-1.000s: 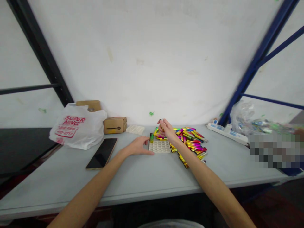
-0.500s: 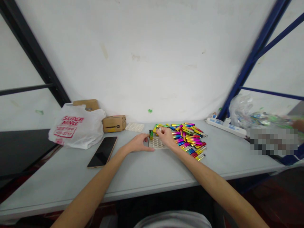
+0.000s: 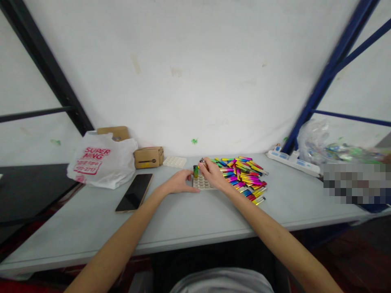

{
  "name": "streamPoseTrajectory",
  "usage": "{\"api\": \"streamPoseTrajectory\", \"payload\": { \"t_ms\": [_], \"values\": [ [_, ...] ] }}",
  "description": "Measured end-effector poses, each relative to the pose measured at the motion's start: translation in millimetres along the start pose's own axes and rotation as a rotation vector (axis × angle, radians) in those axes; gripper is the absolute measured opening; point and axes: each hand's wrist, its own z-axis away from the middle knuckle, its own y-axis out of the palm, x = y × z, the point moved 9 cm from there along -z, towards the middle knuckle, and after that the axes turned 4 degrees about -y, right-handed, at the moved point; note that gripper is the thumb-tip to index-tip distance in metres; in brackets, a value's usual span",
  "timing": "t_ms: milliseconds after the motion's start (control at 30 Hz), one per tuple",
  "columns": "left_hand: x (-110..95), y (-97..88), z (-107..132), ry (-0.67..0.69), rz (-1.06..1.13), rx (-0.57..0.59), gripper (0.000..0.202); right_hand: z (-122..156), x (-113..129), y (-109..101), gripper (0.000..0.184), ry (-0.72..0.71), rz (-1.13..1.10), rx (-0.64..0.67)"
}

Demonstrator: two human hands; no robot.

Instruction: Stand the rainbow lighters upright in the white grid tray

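Note:
A small off-white tray (image 3: 201,183) with rows of round holes lies on the table in front of me. My left hand (image 3: 179,182) grips its left side, thumb along the front edge and fingers curled by the back corner. A green lighter (image 3: 196,172) with a dark top stands upright in the tray's back left corner. Over the back of the tray, my right hand (image 3: 211,172) pinches a lighter (image 3: 202,161) whose metal top shows above the fingers; its lower part is mostly hidden. Right of the tray spreads a pile of shiny multicoloured lighters (image 3: 249,179).
A second holed tray (image 3: 175,162) lies near the wall beside a cardboard box (image 3: 148,157). Farther left are a white plastic bag (image 3: 104,162) and a phone (image 3: 134,193). A white power strip (image 3: 293,162) and clear plastic bags (image 3: 313,138) are at the right.
My right hand has drawn slightly back and up at the tray's back edge, and the lighter's metal top now shows in its fingers. My left hand stays at the tray.

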Motion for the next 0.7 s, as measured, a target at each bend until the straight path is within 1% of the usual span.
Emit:
{"api": "streamPoseTrajectory", "payload": {
  "t_ms": [67, 133, 167, 267, 367, 433, 533, 600, 700],
  "values": [
    [0, -0.3, 0, -0.007, 0.003, -0.003, 0.063, -1, 10, -1, 0.033, -0.09, 0.047, 0.023],
    [1, -0.2, 0, -0.013, 0.008, -0.006, 0.064, -1, 18, -3, 0.039, -0.166, 0.111, 0.03],
    [2, 0.2, -1, -0.014, 0.013, -0.004, 0.065, -1, 20, -4, 0.042, -0.182, 0.142, 0.05],
    [3, 1.7, -1, -0.009, 0.023, 0.005, 0.067, -2, 16, -2, 0.052, -0.144, 0.213, 0.139],
    [4, 2.6, -1, -0.008, 0.015, 0.012, 0.068, -2, 9, -2, 0.056, -0.111, 0.23, 0.178],
    [4, 2.7, -1, -0.002, 0.016, 0.013, 0.068, -3, 3, 3, 0.055, -0.113, 0.22, 0.227],
    [4, 2.7, -2, 0.013, 0.021, 0.012, 0.067, -2, -7, 13, 0.047, -0.119, 0.203, 0.326],
    [5, 3.0, -3, 0.018, 0.02, 0.011, 0.066, -2, -13, 16, 0.04, -0.126, 0.228, 0.353],
    [6, 3.1, -3, 0.016, 0.022, 0.007, 0.067, -2, -17, 18, 0.03, -0.139, 0.331, 0.379]
  ]
}}
